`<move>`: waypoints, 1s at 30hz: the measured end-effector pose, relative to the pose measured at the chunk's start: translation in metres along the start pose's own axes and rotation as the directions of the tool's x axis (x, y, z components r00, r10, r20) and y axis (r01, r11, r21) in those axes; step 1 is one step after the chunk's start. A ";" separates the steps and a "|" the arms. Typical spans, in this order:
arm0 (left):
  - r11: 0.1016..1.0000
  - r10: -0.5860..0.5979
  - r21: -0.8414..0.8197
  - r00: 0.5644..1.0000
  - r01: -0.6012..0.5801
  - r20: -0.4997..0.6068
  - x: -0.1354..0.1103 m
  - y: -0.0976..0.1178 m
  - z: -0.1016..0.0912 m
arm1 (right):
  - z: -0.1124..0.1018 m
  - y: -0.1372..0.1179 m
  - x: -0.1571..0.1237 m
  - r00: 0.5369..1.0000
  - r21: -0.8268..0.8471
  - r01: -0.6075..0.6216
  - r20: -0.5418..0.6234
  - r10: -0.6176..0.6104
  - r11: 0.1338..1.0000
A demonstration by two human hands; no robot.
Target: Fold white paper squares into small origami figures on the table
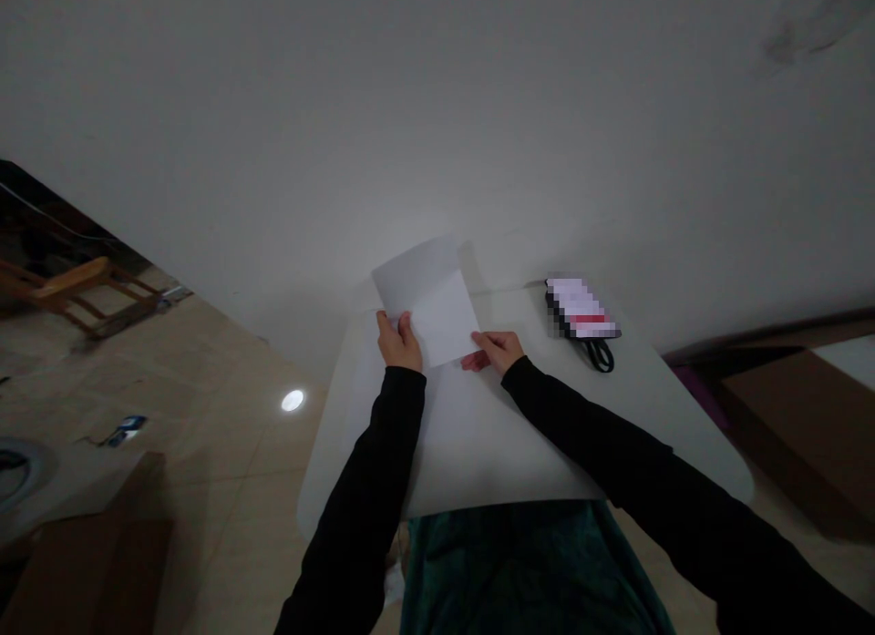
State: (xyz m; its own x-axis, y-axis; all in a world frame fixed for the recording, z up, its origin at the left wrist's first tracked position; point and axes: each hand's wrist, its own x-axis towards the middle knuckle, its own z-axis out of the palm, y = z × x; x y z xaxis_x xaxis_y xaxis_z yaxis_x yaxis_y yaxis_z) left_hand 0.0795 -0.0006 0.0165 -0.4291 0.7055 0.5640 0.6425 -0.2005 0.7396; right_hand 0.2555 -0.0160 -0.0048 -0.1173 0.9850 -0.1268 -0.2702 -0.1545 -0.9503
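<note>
Over a white table (pixel 629 380), near the wall (pixel 437 116), a creased white sheet of paper (pixel 441 316) tilts in two hands. The left hand (pixel 400 345) grips its left edge, thumb raised, forearm climbing steeply from below. The right hand (pixel 499 351) pinches the lower right corner between thumb and forefinger, other fingers loosely curled beneath, forearm slanting in. Rightward lies a device (pixel 581 309) with a black loop (pixel 602 355).

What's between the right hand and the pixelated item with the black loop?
In the head view, only white tabletop lies between the right hand and the pixelated item.
</note>
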 end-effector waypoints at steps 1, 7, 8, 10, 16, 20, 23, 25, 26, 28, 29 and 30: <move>1.000 -0.010 -0.016 1.000 0.010 -0.001 0.001 0.000 0.000 | 0.000 0.000 0.000 1.000 0.003 0.001 0.018 -0.002 1.000; 0.989 -0.080 -0.126 0.997 0.078 -0.011 0.002 -0.001 0.000 | 0.001 -0.001 0.000 0.995 -0.011 0.089 0.049 -0.089 0.996; 0.989 -0.080 -0.125 0.997 0.078 -0.013 0.002 -0.002 0.000 | 0.000 -0.001 0.001 0.995 -0.007 0.090 0.053 -0.090 0.996; 0.991 -0.069 -0.115 0.997 0.066 -0.019 0.003 -0.003 0.001 | -0.001 -0.001 0.002 0.993 0.001 0.080 0.083 -0.080 0.997; 0.994 -0.044 -0.098 0.999 0.042 -0.019 0.004 -0.005 0.003 | -0.010 -0.001 0.009 0.978 -0.066 0.101 0.190 -0.087 0.993; 0.990 -0.040 -0.139 0.999 0.041 0.010 0.001 -0.004 0.004 | -0.015 -0.006 0.013 0.972 -0.162 0.224 0.106 -0.209 0.961; 0.981 -0.051 -0.184 0.996 0.063 0.068 -0.003 -0.001 0.006 | -0.020 -0.013 0.015 0.941 -0.270 0.328 0.003 -0.340 0.905; 0.972 -0.038 -0.228 0.995 0.058 0.092 -0.007 0.003 0.008 | -0.023 -0.016 0.015 0.916 -0.321 0.363 -0.051 -0.399 0.875; 0.966 -0.024 -0.256 0.995 0.048 0.096 -0.008 0.005 0.009 | -0.024 -0.018 0.015 0.909 -0.329 0.367 -0.074 -0.411 0.870; 0.946 0.007 -0.323 0.995 0.027 0.104 -0.010 0.009 0.010 | -0.026 -0.019 0.015 0.896 -0.336 0.369 -0.121 -0.428 0.867; 0.933 0.017 -0.358 0.993 0.025 0.115 -0.009 0.010 0.010 | -0.027 -0.020 0.015 0.889 -0.340 0.368 -0.146 -0.435 0.865; 0.921 0.020 -0.388 0.991 0.033 0.133 -0.008 0.010 0.010 | -0.028 -0.020 0.015 0.883 -0.344 0.364 -0.168 -0.438 0.865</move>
State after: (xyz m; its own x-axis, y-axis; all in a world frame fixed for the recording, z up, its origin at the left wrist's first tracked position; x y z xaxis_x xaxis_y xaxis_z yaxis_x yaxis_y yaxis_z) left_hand 0.0955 -0.0020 0.0156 -0.3279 0.7854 0.5250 0.3309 -0.4251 0.8425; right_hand 0.2861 0.0036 0.0045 0.1753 0.9504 0.2569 0.0523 0.2516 -0.9664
